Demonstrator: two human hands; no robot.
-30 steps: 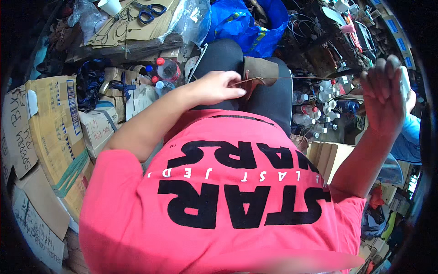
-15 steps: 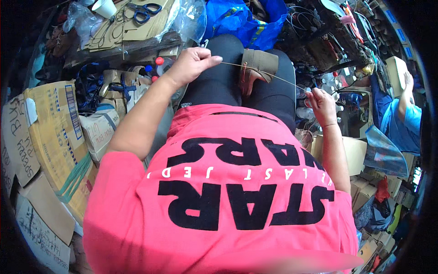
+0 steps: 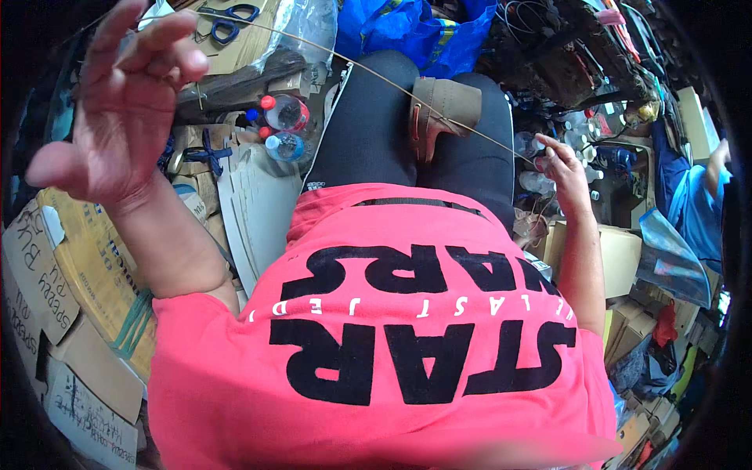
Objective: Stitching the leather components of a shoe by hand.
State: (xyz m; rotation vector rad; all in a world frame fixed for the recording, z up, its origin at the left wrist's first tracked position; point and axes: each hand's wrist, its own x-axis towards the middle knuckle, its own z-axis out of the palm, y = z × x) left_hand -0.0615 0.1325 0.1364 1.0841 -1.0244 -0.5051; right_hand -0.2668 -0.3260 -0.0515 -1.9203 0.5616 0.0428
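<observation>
A brown shoe upper (image 3: 458, 102) with an orange-edged slit rests across my thighs. A thin tan thread (image 3: 368, 69) runs taut over it, from beside my left fingers to my right hand; whether it passes through the upper I cannot tell. Raised at the upper left, my left hand (image 3: 129, 110) shows its palm, thumb and fingers spread, the thread passing by its fingertips. On the right of my lap, my right hand (image 3: 565, 174) pinches the other stretch of thread between thumb and fingers.
Capped plastic bottles (image 3: 283, 129) stand left of my legs, near cardboard boxes (image 3: 86, 262). Scissors (image 3: 227, 23) lie on cardboard at the back left. A blue bag (image 3: 415, 31) sits ahead. At the far right is another person's blue sleeve (image 3: 697, 204).
My left hand has swung up and left, unfolding from a pinch to spread fingers. The thread now stretches much longer across the upper. My right hand has stayed nearly in place.
</observation>
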